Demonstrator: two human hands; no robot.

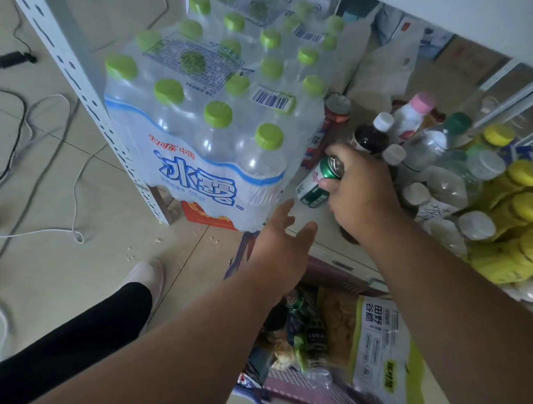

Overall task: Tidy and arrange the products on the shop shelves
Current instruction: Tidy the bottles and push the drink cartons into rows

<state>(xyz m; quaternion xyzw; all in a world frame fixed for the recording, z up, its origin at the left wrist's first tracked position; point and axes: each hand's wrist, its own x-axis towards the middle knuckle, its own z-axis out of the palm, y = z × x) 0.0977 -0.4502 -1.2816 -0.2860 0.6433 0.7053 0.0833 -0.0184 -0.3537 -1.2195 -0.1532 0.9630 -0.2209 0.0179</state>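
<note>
Here my right hand (360, 191) grips a tilted green can (319, 181) beside the water pack (201, 133); my left hand (280, 235) reaches with straight fingers, holding nothing.

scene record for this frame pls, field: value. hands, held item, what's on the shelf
right hand: grips green can, tilted, above shelf
left hand: open, fingers straight, holding nothing, near water pack
water pack: shrink-wrapped, green caps, at the shelf's left end
red can: upright, behind green can
loose bottles: white caps, right of can
yellow-capped bottles: far right
</note>
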